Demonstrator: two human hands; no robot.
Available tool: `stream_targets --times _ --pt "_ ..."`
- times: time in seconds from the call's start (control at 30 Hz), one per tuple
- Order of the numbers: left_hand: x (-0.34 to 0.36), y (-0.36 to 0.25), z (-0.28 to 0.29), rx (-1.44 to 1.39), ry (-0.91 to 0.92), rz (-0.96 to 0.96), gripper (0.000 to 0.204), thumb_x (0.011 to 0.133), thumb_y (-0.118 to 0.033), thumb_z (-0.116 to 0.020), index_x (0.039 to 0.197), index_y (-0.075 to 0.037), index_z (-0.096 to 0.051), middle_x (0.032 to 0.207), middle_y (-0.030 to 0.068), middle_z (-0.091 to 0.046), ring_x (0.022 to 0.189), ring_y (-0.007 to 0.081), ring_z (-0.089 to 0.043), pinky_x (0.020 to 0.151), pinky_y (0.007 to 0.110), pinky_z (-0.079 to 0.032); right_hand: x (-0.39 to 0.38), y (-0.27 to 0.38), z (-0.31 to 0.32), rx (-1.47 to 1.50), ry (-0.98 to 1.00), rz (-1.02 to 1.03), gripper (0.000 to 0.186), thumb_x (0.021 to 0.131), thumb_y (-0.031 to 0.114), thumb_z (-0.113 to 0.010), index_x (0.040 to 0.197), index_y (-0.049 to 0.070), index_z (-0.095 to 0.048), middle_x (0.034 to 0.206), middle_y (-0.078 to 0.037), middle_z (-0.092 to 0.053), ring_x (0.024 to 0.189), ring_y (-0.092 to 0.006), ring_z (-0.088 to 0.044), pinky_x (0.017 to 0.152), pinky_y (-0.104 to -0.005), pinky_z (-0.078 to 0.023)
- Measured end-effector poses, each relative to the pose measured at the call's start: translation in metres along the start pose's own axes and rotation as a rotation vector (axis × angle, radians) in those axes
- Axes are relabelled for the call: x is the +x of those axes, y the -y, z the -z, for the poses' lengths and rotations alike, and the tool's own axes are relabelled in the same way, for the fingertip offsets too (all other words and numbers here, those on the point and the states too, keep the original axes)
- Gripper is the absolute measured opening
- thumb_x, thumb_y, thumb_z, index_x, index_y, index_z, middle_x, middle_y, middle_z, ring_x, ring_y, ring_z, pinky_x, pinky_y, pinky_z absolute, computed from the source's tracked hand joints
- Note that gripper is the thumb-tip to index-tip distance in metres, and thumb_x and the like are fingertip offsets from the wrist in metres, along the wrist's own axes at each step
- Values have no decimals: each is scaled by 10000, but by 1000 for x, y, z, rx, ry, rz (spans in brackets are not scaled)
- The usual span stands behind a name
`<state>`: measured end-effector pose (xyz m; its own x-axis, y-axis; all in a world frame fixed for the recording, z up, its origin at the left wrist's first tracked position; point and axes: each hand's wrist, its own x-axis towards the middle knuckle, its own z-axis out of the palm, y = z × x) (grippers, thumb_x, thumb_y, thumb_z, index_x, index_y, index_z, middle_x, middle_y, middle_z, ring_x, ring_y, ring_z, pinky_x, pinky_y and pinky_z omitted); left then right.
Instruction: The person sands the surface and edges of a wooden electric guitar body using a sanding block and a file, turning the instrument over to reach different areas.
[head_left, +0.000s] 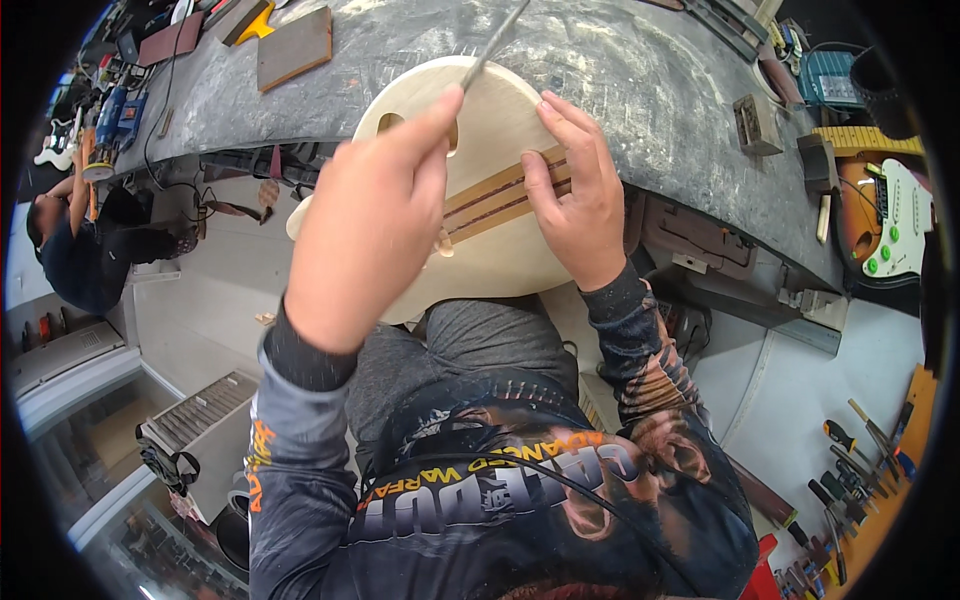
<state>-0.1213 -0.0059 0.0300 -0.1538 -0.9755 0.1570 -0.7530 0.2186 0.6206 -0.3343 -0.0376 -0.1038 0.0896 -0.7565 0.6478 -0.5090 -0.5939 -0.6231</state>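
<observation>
A pale wooden guitar body (498, 112) with darker stripes along its middle lies over my lap, its far end resting against the workbench edge. My left hand (372, 212) is closed round the near end of a slim grey file (494, 44), which reaches across the body's far rounded edge. The file's grip is hidden inside my fingers. My right hand (582, 198) holds the body by its right edge, thumb on the striped top and fingers along the rim. Beside my left hand, a cut-out opening in the wood is partly covered.
A grey, dusty workbench (250, 110) curves across the far side, with a brown board (295, 50) and a small block (757, 125) on it. A sunburst electric guitar (890, 220) is at right. Hand tools (850, 470) hang lower right. Another person (80, 240) works at far left.
</observation>
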Motion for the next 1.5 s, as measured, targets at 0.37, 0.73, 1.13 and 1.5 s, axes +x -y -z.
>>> stream_targets --times 0.37,0.73,1.13,1.5 --pt "-13 -5 -8 81 11 -57 475 1054 -38 -684 1523 -94 -734 841 277 -739 786 475 -747 741 561 -578 -1 0 1 4 -3 -16 560 994 46 -804 1534 111 -669 1540 -164 -700 1358 -392 -719 1079 -469 -625" --pt "-28 8 -19 25 -18 -100 566 1036 -17 -703 1591 -129 -694 803 251 -717 739 461 -725 706 562 -555 2 3 1 -39 33 -21 637 995 60 -749 1615 154 -640 1527 -142 -681 1325 -379 -712 1076 -464 -614" --pt "-51 14 -31 -26 -10 -67 626 1038 -19 -695 1647 -154 -648 853 222 -742 770 429 -739 716 544 -574 7 8 -1 -90 27 20 689 969 28 -725 1635 179 -630 1460 -142 -663 1221 -359 -714 1004 -461 -615" --pt "-55 34 -47 -54 -68 -108 650 1026 -8 -704 1652 -173 -646 851 199 -732 765 404 -736 713 522 -575 5 8 -3 -84 21 12 666 966 22 -733 1610 169 -646 1479 -149 -672 1233 -359 -726 996 -459 -626"
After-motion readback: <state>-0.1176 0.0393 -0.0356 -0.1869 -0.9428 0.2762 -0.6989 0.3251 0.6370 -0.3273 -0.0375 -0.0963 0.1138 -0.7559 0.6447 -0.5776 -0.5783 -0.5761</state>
